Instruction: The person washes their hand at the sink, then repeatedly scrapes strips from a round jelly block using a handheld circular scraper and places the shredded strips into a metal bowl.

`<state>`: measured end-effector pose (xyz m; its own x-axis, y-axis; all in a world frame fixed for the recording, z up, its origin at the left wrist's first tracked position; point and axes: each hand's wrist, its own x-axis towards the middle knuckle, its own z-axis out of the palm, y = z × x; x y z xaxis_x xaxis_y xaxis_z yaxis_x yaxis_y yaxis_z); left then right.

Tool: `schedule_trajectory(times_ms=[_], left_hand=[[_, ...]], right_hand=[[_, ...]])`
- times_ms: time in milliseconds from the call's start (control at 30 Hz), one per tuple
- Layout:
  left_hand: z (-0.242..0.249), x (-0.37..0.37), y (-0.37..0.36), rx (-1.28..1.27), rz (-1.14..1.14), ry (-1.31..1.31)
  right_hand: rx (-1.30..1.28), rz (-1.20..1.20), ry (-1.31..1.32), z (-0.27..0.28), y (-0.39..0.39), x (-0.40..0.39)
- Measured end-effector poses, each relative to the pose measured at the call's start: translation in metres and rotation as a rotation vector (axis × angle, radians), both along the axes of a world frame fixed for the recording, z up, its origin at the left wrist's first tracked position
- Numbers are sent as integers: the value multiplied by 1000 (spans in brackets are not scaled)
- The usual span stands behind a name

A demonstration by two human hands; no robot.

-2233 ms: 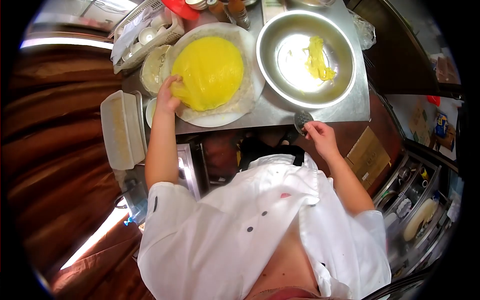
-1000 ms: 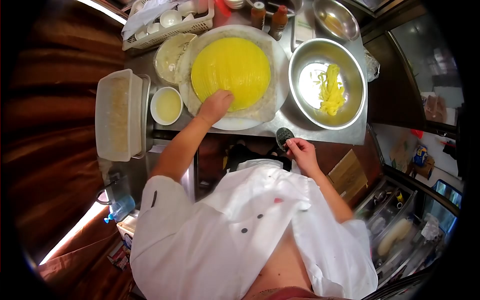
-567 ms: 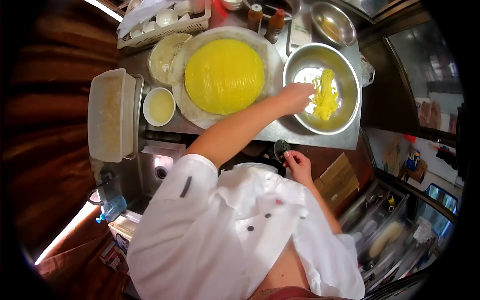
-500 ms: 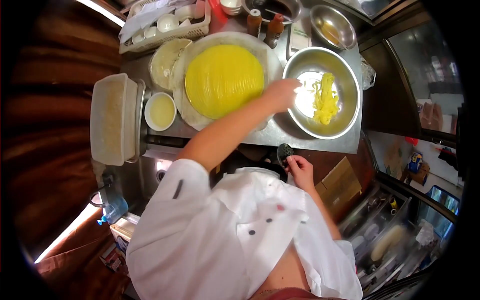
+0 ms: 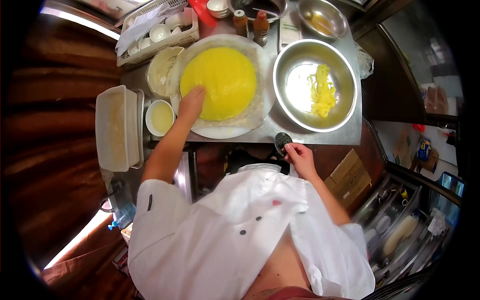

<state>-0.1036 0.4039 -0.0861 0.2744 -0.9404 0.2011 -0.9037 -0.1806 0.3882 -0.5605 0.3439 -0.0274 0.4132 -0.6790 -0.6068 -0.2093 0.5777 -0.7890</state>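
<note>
My left hand [image 5: 193, 102] rests at the left edge of a round yellow slab [image 5: 218, 84], its fingers drawn together; whatever may be between them is hidden. Pale cloth [image 5: 259, 112] lies under the slab. Below the table's front edge, my right hand [image 5: 300, 156] pinches a dark oval tool [image 5: 282, 142] with holes in it. To the right, a large steel bowl [image 5: 290, 107] holds a heap of yellow strips [image 5: 322, 95].
Left of the slab are a small bowl of pale liquid [image 5: 162, 118], a cloth-lined bowl [image 5: 161, 75] and a long plastic tub [image 5: 111, 129]. Behind stand two sauce bottles [image 5: 260, 29], a basket of white cups [image 5: 187, 39] and another steel bowl [image 5: 341, 25].
My left hand has moved left from the steel bowl's rim to the slab's left edge. My right hand still holds the dark tool. The view has shifted slightly.
</note>
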Motion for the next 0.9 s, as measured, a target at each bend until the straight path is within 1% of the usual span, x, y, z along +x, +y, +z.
schedule_trajectory(times_ms=[33,100,133,167,233,333,367,433,500,567,600,633,700,733,800,867,900], left_hand=[[0,2,7,-52,-88,-68],[5,4,13,-51,-160,-106],[15,2,9,-50,-196,-124],[21,-4,-1,-104,-191,-100],[56,-36,-36,-210,-180,-40],[134,-109,-119,-570,-187,149],[149,-136,-142,-698,-180,216],[148,-189,-184,-816,-154,458],[88,-237,-209,-337,-205,599],[50,-245,-200,-177,-283,557],[42,-239,-196,-97,-316,524],[41,-226,-192,-81,-277,594],[36,-189,-154,-10,-158,739],[36,-166,-134,36,-122,717],[41,-118,-94,112,-54,666],[44,-83,-50,113,28,658],[45,-68,-32,111,64,659]], right_hand=[[1,7,-8,4,-3,2],[4,21,-20,10,-7,3],[6,-11,-30,8,-6,1],[0,-7,-23,4,-6,-2],[-9,-1,3,-3,-3,-11],[-50,19,30,-8,6,-13],[-43,31,35,-9,10,-13],[-41,53,40,-4,14,-5],[-31,55,36,-1,18,4],[-38,80,32,-1,14,12],[-59,124,34,-5,12,16],[-51,152,36,-2,9,22],[-54,179,81,6,5,40],[-20,188,71,9,2,52],[-30,268,53,3,-3,76],[-19,313,2,-6,-7,110],[-72,362,-11,-5,-12,132]])
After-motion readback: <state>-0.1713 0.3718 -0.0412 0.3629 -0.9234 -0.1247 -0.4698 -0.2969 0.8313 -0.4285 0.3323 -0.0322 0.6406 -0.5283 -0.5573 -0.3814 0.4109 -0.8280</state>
